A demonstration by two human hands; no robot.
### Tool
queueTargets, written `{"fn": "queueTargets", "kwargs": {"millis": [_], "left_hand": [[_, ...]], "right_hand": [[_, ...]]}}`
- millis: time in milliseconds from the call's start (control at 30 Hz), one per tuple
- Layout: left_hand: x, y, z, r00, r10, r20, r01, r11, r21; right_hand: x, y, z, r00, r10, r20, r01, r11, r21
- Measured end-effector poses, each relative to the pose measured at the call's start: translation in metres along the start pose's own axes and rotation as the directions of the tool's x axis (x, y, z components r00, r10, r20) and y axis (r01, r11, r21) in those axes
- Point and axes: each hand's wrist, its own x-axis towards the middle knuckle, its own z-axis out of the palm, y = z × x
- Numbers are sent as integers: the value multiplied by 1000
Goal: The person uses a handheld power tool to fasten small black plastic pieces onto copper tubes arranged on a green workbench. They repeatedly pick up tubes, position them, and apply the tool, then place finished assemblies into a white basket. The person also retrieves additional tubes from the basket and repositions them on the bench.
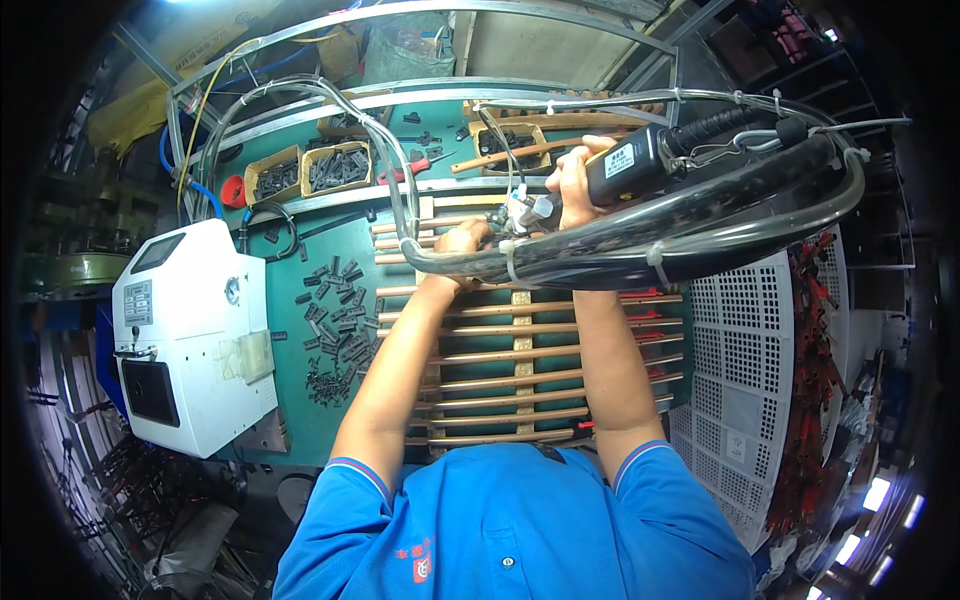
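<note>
My right hand (573,185) is wrapped round a black hand-held power screwdriver (625,168), its fingers closed on the grip. Thick hoses (690,235) run from the tool to the right and loop across in front of it. By the tool's metal nose (530,212), my left hand (465,237) is curled low over the far bars; the hose partly covers it, and what its fingers press or hold is hidden. Several copper-coloured bars (480,383) lie side by side on a rack under my forearms. Small red pieces (645,315) sit at their right ends.
Left of the bars, loose black parts (335,310) are scattered over the green table (290,345). A white machine (190,340) stands at the left edge. Farther back are cardboard boxes of black parts (337,168) and red-handled pliers (415,168). White perforated crates (740,350) stand at right.
</note>
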Motion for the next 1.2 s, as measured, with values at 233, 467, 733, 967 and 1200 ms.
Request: {"fn": "queueTargets", "kwargs": {"millis": [233,467,733,967,1200], "left_hand": [[0,-10,8,992,74,-102,-94,975,-202],[-1,-29,17,998,17,-66,-41,923,-382],[0,19,-8,999,-30,41,30,999,-13],[4,26,-16,995,-15,103,-16,956,293],[6,26,-16,990,-72,124,30,950,311]], "right_hand": [[-3,12,-7,996,90,18,-92,967,239],[-7,14,-8,923,335,187,-369,642,672],[-9,19,-6,936,350,-35,-294,832,471],[-12,9,10,973,188,-132,-171,977,129],[-15,-8,20,904,387,-182,-308,885,350]]}}
